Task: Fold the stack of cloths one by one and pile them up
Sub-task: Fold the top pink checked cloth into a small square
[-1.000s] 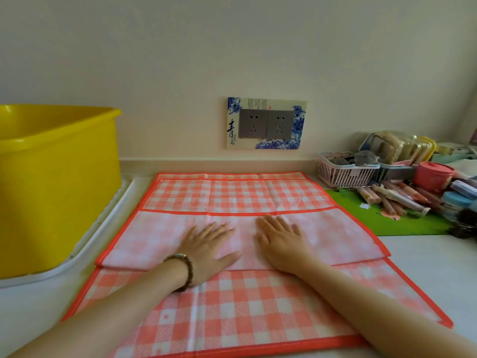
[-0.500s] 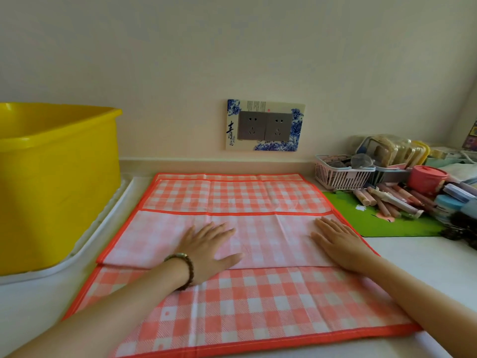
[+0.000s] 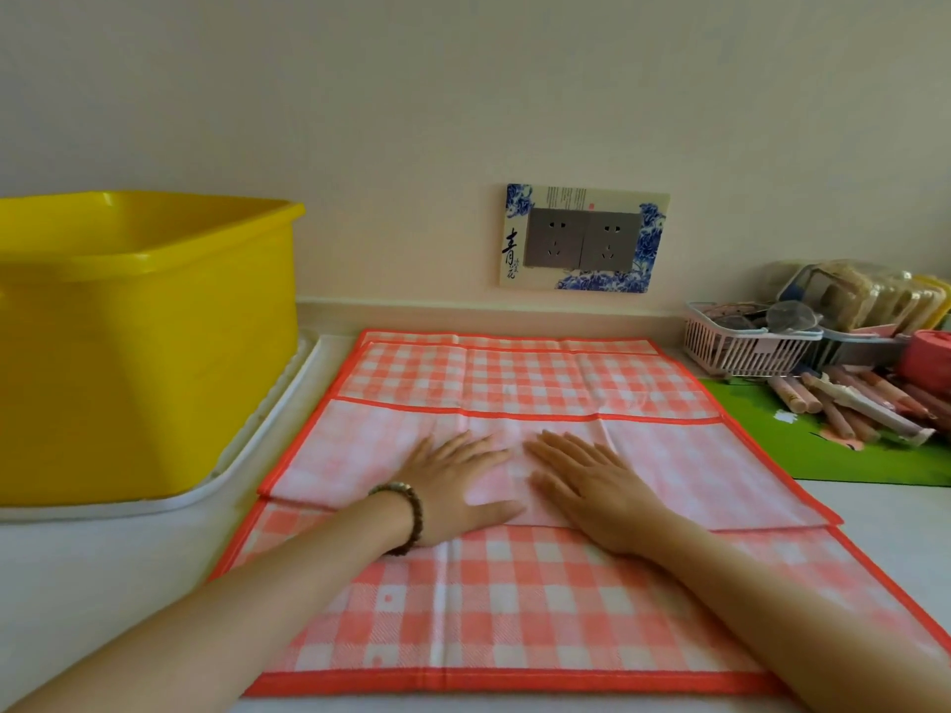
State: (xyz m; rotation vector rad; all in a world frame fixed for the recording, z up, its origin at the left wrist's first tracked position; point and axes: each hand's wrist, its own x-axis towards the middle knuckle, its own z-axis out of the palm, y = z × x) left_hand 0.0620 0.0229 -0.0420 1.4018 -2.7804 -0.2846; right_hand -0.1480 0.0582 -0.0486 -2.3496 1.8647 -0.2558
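A stack of orange-and-white checked cloths (image 3: 514,604) with orange hems lies flat on the white counter in front of me. The top cloth (image 3: 694,470) is folded over into a pale band across the middle of the stack. My left hand (image 3: 453,486), with a bead bracelet at the wrist, rests palm down with spread fingers on that band. My right hand (image 3: 592,486) lies flat right beside it, near the band's centre. Neither hand grips anything.
A big yellow tub (image 3: 144,342) stands on a white tray (image 3: 257,445) at the left. At the right are a green mat (image 3: 823,450), a white basket (image 3: 741,347), tubes and small containers. A wall with a socket plate (image 3: 581,239) runs behind.
My right hand slid out to the right edge of the folded band half a second ago and has come back to the centre beside my left hand, which stayed put.
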